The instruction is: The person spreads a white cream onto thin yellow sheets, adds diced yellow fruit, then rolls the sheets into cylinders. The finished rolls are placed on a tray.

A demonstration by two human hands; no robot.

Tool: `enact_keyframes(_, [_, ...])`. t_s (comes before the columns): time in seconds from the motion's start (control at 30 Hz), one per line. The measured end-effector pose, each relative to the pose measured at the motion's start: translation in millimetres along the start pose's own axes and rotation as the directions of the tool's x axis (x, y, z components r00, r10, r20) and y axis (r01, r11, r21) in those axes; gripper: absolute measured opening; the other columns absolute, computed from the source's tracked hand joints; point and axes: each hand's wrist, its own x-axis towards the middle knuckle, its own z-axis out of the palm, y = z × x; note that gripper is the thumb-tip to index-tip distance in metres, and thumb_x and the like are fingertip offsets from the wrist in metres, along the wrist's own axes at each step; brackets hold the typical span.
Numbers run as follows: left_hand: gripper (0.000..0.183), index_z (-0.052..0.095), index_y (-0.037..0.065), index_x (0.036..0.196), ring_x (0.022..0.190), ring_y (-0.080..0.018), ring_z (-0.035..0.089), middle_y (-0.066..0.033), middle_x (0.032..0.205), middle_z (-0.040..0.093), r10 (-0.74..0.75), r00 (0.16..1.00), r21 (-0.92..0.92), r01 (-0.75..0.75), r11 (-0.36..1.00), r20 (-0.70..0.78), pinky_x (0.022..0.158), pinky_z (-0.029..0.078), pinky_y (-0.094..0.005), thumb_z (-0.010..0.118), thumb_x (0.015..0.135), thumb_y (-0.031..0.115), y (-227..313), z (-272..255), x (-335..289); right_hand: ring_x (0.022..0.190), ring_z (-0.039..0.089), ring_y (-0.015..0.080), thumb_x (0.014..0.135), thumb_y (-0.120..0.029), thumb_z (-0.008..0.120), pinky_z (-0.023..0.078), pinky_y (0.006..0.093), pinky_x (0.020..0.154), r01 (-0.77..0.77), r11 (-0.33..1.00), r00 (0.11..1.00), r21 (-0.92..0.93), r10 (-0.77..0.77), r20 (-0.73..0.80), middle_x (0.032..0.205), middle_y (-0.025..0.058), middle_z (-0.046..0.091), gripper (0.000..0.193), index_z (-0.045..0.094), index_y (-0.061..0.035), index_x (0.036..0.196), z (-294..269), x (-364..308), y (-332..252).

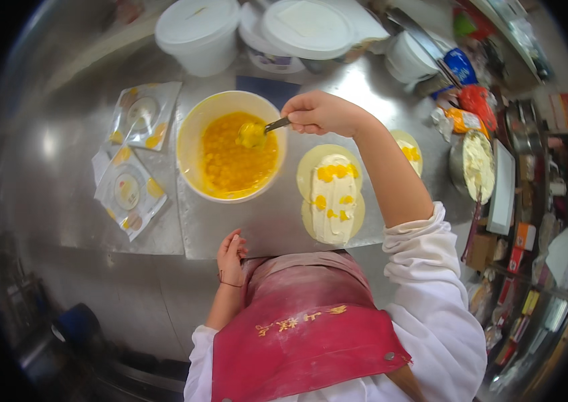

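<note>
My right hand (314, 114) grips the dark handle of a spoon (277, 124), whose bowl carries a heap of yellow fruit pieces. The spoon is over a white bowl (187, 171) partly filled with chunky orange-yellow fruit in liquid (237, 171). To the right of that bowl lie two overlapping pale green pancakes (303, 175), spread with white cream (324, 224) and dotted with yellow fruit chunks. Another topped pancake (410, 151) is partly hidden behind my right forearm. At the table's front edge, my left hand (232, 258) holds nothing, its fingers loosely apart.
Two white-and-yellow pouches (140, 114) lie on the steel table (43, 174) at left. White lidded tubs (198, 33) stand at the back. A metal bowl of cream (477, 164) with a utensil is at right, near packets (465, 120) and crowded shelves (532, 268).
</note>
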Motion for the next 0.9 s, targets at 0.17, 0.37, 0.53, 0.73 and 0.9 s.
enact_keyframes(0.17, [0.022, 0.056, 0.006, 0.107, 0.056, -0.0045, 0.046, 0.0000, 0.076, 0.055, 0.030, 0.999, 0.052, -0.031, 0.998, 0.034, 0.049, 0.035, -0.0165, 0.051, 0.088, 0.015, -6.0, 11.4, -0.1, 0.049, 0.037, 0.0010, 0.088, -0.013, 0.050, 0.027, 0.0144, 0.042, 0.140, 0.932, 0.930, 0.335, -0.007, -0.368, 0.068, -0.0010, 0.051, 0.017, 0.053, -0.0007, 0.099, -42.6, -121.4, 89.5])
enact_keyframes(0.37, [0.025, 0.052, 0.004, 0.109, 0.058, -0.0065, 0.047, -0.0006, 0.076, 0.055, -0.019, 0.996, 0.174, 0.004, 0.985, 0.085, 0.053, 0.036, -0.0189, 0.049, 0.089, 0.018, -25.0, 39.5, -11.8, 0.049, 0.038, 0.0022, 0.088, -0.012, 0.047, 0.028, 0.0164, 0.041, 0.110, 0.854, 0.570, 0.508, 0.365, -0.736, 0.066, -0.0026, 0.051, 0.017, 0.054, -0.0016, 0.098, -44.0, -211.7, 244.9])
enact_keyframes(0.53, [0.026, 0.052, 0.003, 0.110, 0.058, -0.0060, 0.048, -0.0005, 0.076, 0.056, -0.025, 0.991, 0.230, -0.006, 0.973, 0.132, 0.053, 0.037, -0.0187, 0.049, 0.089, 0.019, -41.6, 64.6, -29.0, 0.049, 0.040, 0.0044, 0.086, -0.009, 0.045, 0.031, 0.0179, 0.042, 0.104, 0.811, 0.533, 0.575, 0.443, -0.721, 0.064, -0.0010, 0.050, 0.013, 0.053, -0.0022, 0.094, -43.3, -197.4, 310.4])
enact_keyframes(0.73, [0.026, 0.052, 0.003, 0.110, 0.057, -0.0064, 0.048, -0.0006, 0.076, 0.056, -0.002, 0.993, 0.257, -0.029, 0.966, 0.118, 0.054, 0.038, -0.0186, 0.049, 0.089, 0.018, -57.1, 80.5, -39.9, 0.049, 0.040, 0.0048, 0.086, -0.009, 0.045, 0.031, 0.0184, 0.042, 0.218, 0.757, 0.517, 0.616, 0.446, -0.731, 0.063, -0.0009, 0.050, 0.012, 0.053, -0.0024, 0.093, -45.6, -217.8, 330.3])
enact_keyframes(0.9, [0.026, 0.052, 0.003, 0.111, 0.059, -0.0060, 0.048, -0.0010, 0.078, 0.056, -0.024, 0.987, 0.262, -0.019, 0.965, 0.159, 0.054, 0.038, -0.0179, 0.049, 0.090, 0.017, -74.0, 95.1, -48.1, 0.049, 0.041, 0.0049, 0.087, -0.009, 0.046, 0.032, 0.0190, 0.043, 0.129, 0.808, 0.437, 0.575, 0.474, -0.765, 0.064, -0.0007, 0.052, 0.012, 0.055, -0.0014, 0.091, -49.4, -230.5, 350.7])
